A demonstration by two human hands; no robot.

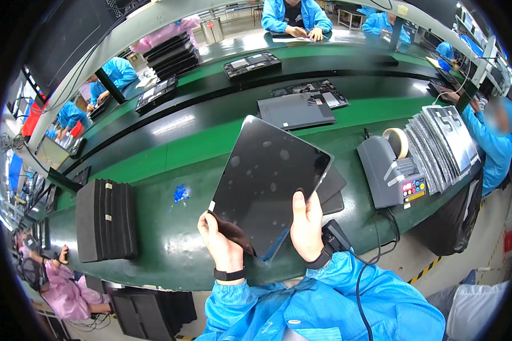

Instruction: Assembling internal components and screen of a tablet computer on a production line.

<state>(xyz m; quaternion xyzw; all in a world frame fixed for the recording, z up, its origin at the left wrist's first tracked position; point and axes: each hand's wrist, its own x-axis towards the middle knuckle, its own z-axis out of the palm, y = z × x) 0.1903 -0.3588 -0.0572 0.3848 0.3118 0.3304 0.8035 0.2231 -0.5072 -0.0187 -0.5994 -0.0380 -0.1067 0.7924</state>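
Between both hands I hold a glossy black screen panel [270, 179], tilted above the green bench, with pale smudges or bubbles on its face. My left hand [219, 244] grips its lower left corner, fingers behind and thumb at the edge. A brownish dark flap, perhaps film, curls along the lower edge there. My right hand [307, 230] holds the lower right side, thumb on the front face. Partly hidden behind the panel lies a dark flat slab [334, 190]. Just beyond it a grey laptop lid [296, 110] rests on the bench.
Black foam sheets [105, 221] stand stacked at the left, near blue scraps [181, 193]. At right are a grey tape dispenser [384, 170], a tape roll [397, 141] and bagged silvery panels [441, 145]. Open laptop bases [252, 65] sit on the line beyond. Co-workers [298, 20] sit around.
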